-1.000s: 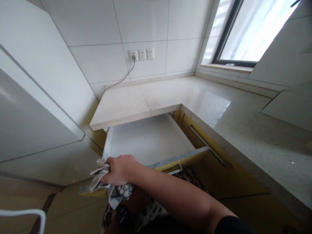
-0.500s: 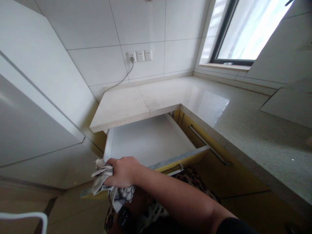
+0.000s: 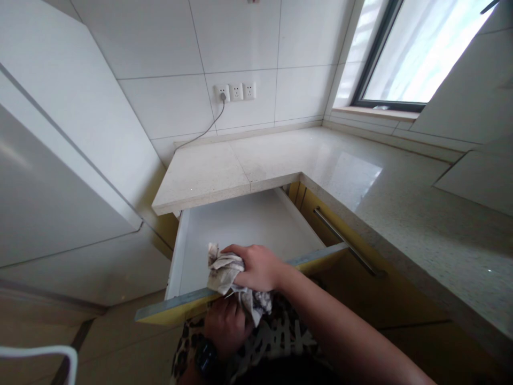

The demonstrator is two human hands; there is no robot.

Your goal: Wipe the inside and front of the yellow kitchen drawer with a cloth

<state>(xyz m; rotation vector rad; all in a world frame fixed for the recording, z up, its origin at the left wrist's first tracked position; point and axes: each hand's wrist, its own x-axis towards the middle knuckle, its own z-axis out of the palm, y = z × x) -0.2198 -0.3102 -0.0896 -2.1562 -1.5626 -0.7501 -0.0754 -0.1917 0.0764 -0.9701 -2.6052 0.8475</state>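
Observation:
My right hand point(image 3: 260, 267) is closed on a crumpled grey-and-white rag point(image 3: 226, 272) at the front edge of a pulled-out drawer point(image 3: 184, 300). Part of the rag hangs over the outer side of the yellow drawer front, and part reaches inward. Below it, close against that front, my left hand point(image 3: 227, 323) has its fingers curled. What those fingers hold is hidden by the rag and the hand itself. A dark watch point(image 3: 206, 357) is on the left wrist. The drawer's white inside point(image 3: 236, 219) shows no contents.
A pale stone countertop point(image 3: 204, 174) overhangs the drawer and turns along the right side. Beneath it, a yellow cabinet front carries a long metal handle point(image 3: 347, 240). A tall white cabinet point(image 3: 80, 133) stands left. Wall sockets point(image 3: 236, 92) hold a plugged-in cord point(image 3: 206, 131).
My right hand has slid the rag rightward along the drawer's front edge from near its left corner. The left hand, mostly covered before, now shows more.

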